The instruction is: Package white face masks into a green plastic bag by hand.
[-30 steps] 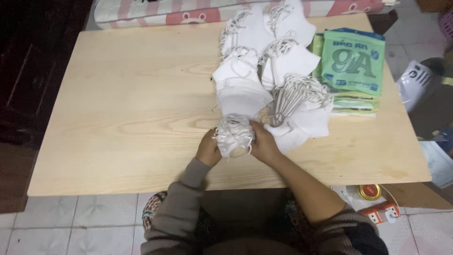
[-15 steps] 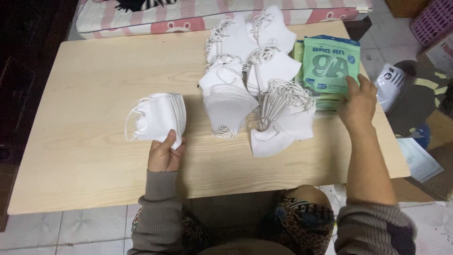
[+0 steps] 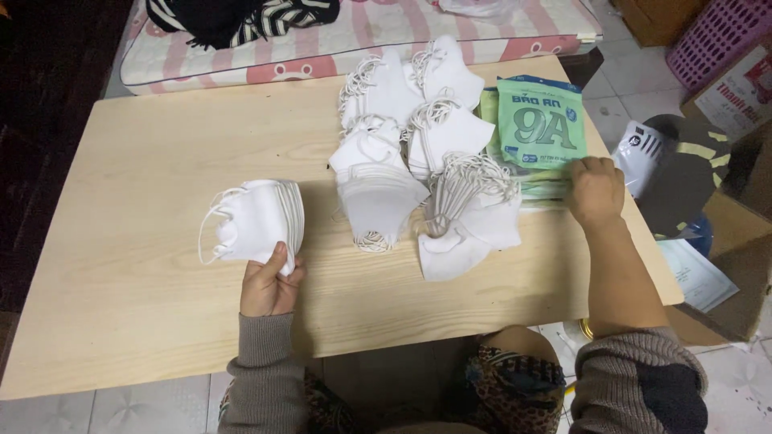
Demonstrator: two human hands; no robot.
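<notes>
On the table (image 3: 121,321), white mask piles (image 3: 410,161) sit mid-far. The green packets (image 3: 535,128) lie far right; right hand (image 3: 595,191) pinches one edge, best peeled off singly. Left hand (image 3: 269,285) grips the near-left mask stack (image 3: 257,219); keep it squared

A second ago both hands met on one bundle of white masks by the near edge of the worktop (image 3: 129,321). Since then the left hand (image 3: 269,285) has carried that bundle of masks (image 3: 257,219) out to the left, while the right hand (image 3: 595,189) has reached the green packets (image 3: 537,128), seemingly pinching one's edge.
</notes>
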